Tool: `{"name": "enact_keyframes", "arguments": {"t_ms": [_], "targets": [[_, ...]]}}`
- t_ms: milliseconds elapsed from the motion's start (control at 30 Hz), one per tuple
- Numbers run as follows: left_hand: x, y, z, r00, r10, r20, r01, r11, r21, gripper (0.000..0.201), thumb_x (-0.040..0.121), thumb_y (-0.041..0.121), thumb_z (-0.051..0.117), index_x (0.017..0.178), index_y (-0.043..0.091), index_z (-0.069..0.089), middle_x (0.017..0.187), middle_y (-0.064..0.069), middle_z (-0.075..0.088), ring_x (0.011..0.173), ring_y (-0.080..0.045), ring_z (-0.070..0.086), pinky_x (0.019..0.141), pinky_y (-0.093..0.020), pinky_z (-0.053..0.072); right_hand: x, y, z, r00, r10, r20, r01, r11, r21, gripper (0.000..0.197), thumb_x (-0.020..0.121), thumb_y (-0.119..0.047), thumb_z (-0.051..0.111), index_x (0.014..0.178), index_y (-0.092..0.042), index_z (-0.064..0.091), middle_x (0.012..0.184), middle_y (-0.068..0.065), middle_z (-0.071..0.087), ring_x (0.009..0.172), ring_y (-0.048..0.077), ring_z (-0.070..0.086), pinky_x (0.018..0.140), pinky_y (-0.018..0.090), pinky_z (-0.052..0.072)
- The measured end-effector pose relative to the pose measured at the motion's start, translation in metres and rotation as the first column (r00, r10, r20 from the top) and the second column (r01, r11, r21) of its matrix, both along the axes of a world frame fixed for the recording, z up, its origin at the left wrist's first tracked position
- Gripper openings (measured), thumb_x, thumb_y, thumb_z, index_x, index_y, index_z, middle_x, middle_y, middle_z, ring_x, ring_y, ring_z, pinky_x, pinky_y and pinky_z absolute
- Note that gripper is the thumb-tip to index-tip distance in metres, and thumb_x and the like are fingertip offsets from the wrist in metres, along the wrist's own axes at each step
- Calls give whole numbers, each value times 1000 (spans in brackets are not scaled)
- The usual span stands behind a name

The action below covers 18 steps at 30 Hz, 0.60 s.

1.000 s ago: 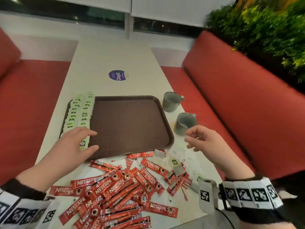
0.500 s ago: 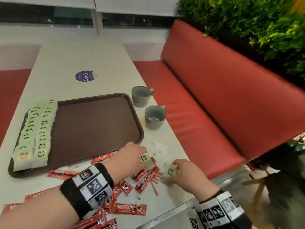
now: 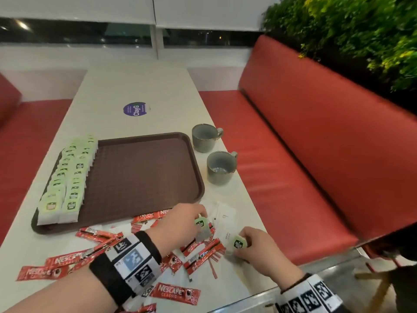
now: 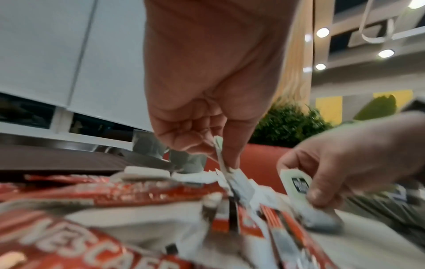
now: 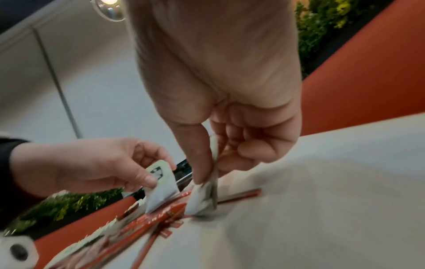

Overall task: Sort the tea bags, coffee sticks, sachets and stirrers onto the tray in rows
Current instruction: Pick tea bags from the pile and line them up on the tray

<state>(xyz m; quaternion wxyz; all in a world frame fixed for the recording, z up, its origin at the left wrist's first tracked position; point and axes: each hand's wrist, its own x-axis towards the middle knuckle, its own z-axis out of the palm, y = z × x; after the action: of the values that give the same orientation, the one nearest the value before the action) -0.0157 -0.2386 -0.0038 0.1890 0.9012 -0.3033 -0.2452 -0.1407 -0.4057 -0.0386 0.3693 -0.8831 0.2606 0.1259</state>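
i see my left hand (image 3: pixel 178 222) reaching across the pile, its fingers (image 4: pixel 232 152) pinching a tea bag (image 3: pixel 201 224) by the green tag end, the bag hanging down onto the white sachets (image 3: pixel 224 216) near the tabletop's (image 3: pixel 140 86) right edge. my right hand (image 3: pixel 257 245) is just beside it, thumb and fingers (image 5: pixel 202 163) pinching a second tea bag (image 3: pixel 239 242), whose lower end touches the tabletop beside the red stirrers (image 3: pixel 213 268). in the right wrist view that bag looks crumpled between thumb and forefinger, the other fingers curled in. the brown tray (image 3: pixel 144 175) lies ahead of the hands, with two rows of green tea bags (image 3: pixel 67 179) overlapping along its left side; the rest of its floor is bare. coffee sticks (image 3: pixel 176 295) lie scattered on the tabletop between the tray's near rim and me, several under my left wrist. two grey cups (image 3: pixel 220 167) stand just right of the tray, one behind the other, apart from it. a round purple sticker (image 3: pixel 135 109) sits farther up the tabletop. red benches (image 3: pixel 304 154) run along both sides, with a green hedge (image 3: pixel 349 30) behind the right one.
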Motion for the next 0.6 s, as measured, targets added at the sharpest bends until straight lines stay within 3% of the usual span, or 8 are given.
{"name": "enact_keyframes", "arguments": {"t_ms": [100,167,233,400,500,600], "targets": [[9,30,21,985,158,-64,-168,966,-196,17,84,19,68,93,33,65,90,13,64,72,-4,56,55,-12,42,-3,-7,5,998,-47,28,42,987,157,21,72,-16,75,61,-18,57,56,-4,54,51,10,43,50,25,32],[18,59,41,960,275,-54,-278,909,-311,17,82,20,71,81,36,66,77,12,66,65,-1,56,54,-11,41,-5,-8,14,997,-55,47,42,969,242,22,73,-14,75,57,-17,60,52,-4,55,49,9,43,51,23,32],[26,94,58,917,399,-6,-372,849,-374,18,80,21,73,74,36,65,69,13,65,61,-1,54,54,-13,38,-3,-9,24,996,-56,76,33,962,271,16,77,-12,72,63,-14,64,55,-1,60,52,10,46,54,23,34],[47,180,71,801,593,86,-509,750,-423,24,83,19,70,72,38,63,76,9,63,56,-6,50,54,-19,36,20,13,51,982,-41,185,-10,964,266,14,86,-7,64,72,-9,64,59,6,64,53,12,48,56,27,37],[65,226,61,745,654,130,-562,722,-405,17,86,16,66,77,32,68,81,15,65,75,-6,57,62,-21,38,49,54,72,967,70,243,-131,961,245,14,84,-6,67,72,-12,64,59,5,64,51,7,49,53,20,36],[86,260,46,723,681,112,-601,701,-383,17,88,11,61,82,25,69,75,13,63,72,-9,55,62,-26,39,88,108,84,925,251,286,-304,940,158,14,81,-11,72,73,-20,64,66,-1,65,56,1,51,55,17,37]]}}
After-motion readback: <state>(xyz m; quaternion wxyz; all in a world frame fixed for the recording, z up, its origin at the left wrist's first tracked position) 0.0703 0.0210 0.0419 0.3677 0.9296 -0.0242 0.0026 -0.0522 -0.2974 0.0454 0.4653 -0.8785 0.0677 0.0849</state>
